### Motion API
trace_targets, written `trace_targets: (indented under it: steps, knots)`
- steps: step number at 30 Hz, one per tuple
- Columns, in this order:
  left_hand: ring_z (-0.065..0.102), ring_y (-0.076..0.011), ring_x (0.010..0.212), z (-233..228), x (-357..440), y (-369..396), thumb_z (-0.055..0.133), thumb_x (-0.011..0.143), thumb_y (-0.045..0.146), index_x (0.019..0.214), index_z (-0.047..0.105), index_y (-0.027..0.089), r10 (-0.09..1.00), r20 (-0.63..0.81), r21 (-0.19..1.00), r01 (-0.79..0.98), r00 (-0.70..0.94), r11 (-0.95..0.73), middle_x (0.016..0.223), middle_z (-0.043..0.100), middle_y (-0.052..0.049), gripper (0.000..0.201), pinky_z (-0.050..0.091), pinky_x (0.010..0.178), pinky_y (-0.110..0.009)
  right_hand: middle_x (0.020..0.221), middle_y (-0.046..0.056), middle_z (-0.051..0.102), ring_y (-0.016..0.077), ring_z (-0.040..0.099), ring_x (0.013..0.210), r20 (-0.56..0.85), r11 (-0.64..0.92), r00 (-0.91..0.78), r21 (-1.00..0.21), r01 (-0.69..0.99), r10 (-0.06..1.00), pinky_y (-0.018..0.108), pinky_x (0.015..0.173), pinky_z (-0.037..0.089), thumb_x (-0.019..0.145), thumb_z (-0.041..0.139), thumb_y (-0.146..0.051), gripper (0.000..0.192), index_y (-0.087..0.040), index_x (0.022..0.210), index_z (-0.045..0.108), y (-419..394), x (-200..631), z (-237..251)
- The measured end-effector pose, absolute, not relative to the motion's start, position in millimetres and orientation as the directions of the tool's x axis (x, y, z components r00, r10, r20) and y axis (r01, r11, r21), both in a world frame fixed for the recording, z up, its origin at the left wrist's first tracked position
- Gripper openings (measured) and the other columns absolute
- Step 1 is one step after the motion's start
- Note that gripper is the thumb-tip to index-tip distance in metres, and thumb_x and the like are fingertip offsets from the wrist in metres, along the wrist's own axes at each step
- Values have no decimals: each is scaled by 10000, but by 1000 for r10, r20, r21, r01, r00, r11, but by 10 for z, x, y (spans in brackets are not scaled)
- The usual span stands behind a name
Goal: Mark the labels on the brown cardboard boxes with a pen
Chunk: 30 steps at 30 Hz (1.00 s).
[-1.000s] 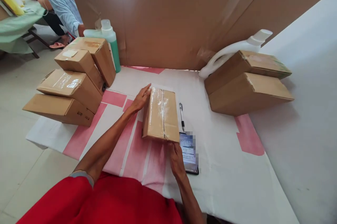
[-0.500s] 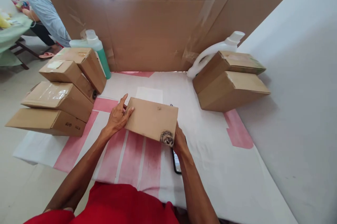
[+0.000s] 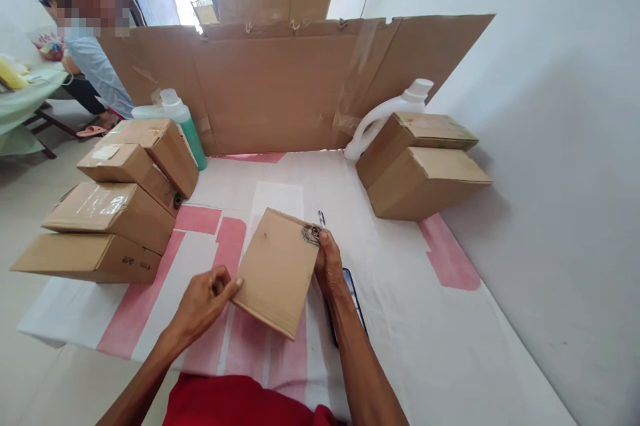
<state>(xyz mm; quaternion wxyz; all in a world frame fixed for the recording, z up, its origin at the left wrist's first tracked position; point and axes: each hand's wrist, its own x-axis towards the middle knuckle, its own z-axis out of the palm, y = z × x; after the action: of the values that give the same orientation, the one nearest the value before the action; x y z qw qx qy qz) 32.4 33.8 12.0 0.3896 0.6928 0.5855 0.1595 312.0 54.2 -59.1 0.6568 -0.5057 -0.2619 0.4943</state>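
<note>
Both hands hold a small cardboard box (image 3: 275,269) tilted above the white and pink table cover (image 3: 410,306). My left hand (image 3: 205,303) grips its near left edge. My right hand (image 3: 327,263) holds its right side, thumb near a dark scuffed mark at the top corner. A plain brown face of the box shows toward me. A phone (image 3: 353,299) lies on the table under my right wrist, partly hidden. The tip of a pen (image 3: 321,217) shows just beyond the box.
Several cardboard boxes (image 3: 110,213) are stacked at the left, with a green bottle (image 3: 183,123) behind. Two boxes (image 3: 423,169) and a white jug (image 3: 387,113) stand at the right. A cardboard screen (image 3: 280,86) closes the back. A person sits at the far left.
The box has been turned over and rotated in my hands; its taped face no longer shows. My left hand slid from the far end to the near left edge. The view tilted upward.
</note>
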Motion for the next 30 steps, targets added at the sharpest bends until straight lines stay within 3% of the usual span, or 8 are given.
trace_targets:
  steps: [4,7,10,15,21,24,27,30]
  knots:
    - [478,-151,596,166,261,202,524,935,605,691,559,205,909,-286,773,633,302,33,625,501,32,470,349,571,-272,1004,44,739,247,688,905,-125,-32,232,-928,-370,965,384,837,538,802,711,-613,492,-229,1105,665,524,3085,-457]
    - [621,-225,875,265,381,351,578,920,567,1148,642,205,988,-48,778,626,144,-53,1007,656,-61,432,501,761,-351,1180,77,710,288,653,1094,-53,-13,149,-966,-258,987,413,937,515,822,703,-612,524,-237,1185,657,490,3038,-301]
    - [525,-311,1287,386,633,568,679,874,502,1422,519,241,969,220,726,644,116,-242,1375,544,-132,628,453,1063,-488,1358,86,629,307,575,1262,42,49,58,-992,-115,997,439,1046,463,830,687,-647,592,-263,1273,610,474,2970,-127]
    - [599,-302,1138,547,959,712,760,818,522,1064,717,243,934,293,618,705,205,-349,1165,664,-85,375,487,1022,-483,1454,98,564,317,492,1380,32,32,1,-996,-87,999,460,1143,395,763,696,-760,780,-286,1361,531,396,2873,34]
    - [598,-303,987,577,1000,672,777,749,592,877,665,224,969,197,570,787,147,-236,1003,690,-57,405,516,865,-465,1428,86,579,308,525,1332,19,18,-21,-1000,-11,1000,442,1126,408,784,639,-792,763,-275,1339,555,329,2799,16]
    - [598,-306,956,552,968,643,764,758,571,816,646,235,978,162,556,806,132,-201,948,696,-51,361,510,857,-465,1416,72,603,268,559,1307,-19,-18,-6,-991,134,1000,391,1066,464,883,463,-791,697,-276,1344,557,389,2901,-52]
    - [607,-314,971,506,870,620,733,792,593,839,670,248,980,153,593,782,127,-194,949,703,-50,355,511,860,-466,1268,115,675,273,620,1194,-111,-210,248,-883,420,963,385,987,490,935,430,-679,546,-227,1164,633,511,3193,-193]
    - [614,-304,1015,425,723,628,710,835,596,1012,709,263,962,135,642,719,238,-268,1020,710,-47,377,509,901,-469,968,156,707,339,648,1026,-180,-424,459,-750,508,870,435,889,474,813,674,-476,277,-206,807,609,655,3559,-373]
